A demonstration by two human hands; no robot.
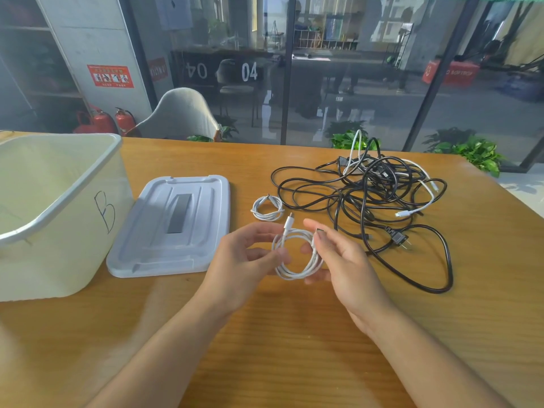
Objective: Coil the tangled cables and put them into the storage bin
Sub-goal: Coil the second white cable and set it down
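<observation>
Held above the desk (294, 334): white cable coil (295, 254), pinched between left hand (244, 260) and right hand (344, 260). Just beyond, a smaller coiled white cable (267, 208); right of it, tangled black and white cables (379, 189). At far left, open storage bin (59, 207), beside its lid (173, 225).

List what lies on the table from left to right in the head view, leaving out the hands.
Storage bin marked B → bin lid lying flat → small coiled white cable → tangled pile of black and white cables. The white cable being coiled in the hands overlaps these in the order, so it is left out.
</observation>
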